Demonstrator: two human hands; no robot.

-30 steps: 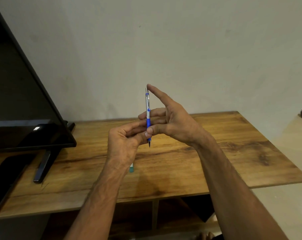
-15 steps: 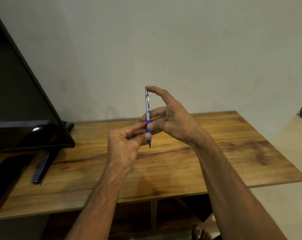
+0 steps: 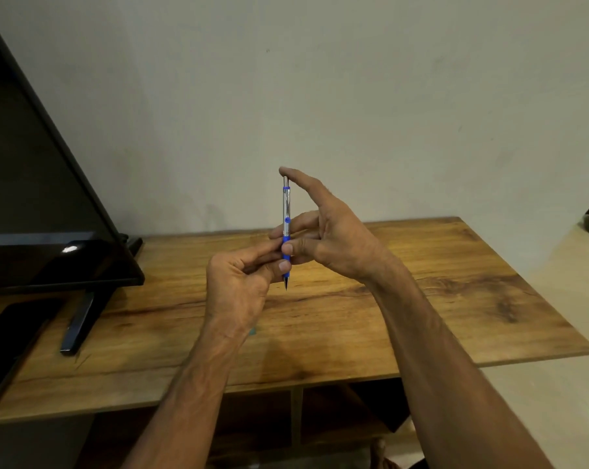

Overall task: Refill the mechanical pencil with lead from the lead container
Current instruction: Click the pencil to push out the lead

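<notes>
Above the tabletop [image 3: 455, 282], the mechanical pencil [image 3: 286, 228] stood upright, tip down, cap on. The left hand [image 3: 239, 286] held its blue sleeve in a tight grip. The right hand [image 3: 333, 245] pinched the barrel, forefinger on the cap. Probably clicking lead through; whether it was loaded did not show.

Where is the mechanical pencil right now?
The mechanical pencil is upright, tip down, centre of the head view above the wooden table; the left hand pinches its blue grip, the right hand touches its cap.

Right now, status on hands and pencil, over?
Left hand pinches mechanical pencil grip. Right hand holds barrel, index fingertip on cap. Pencil upright, tip down. Nothing blocking.
</notes>
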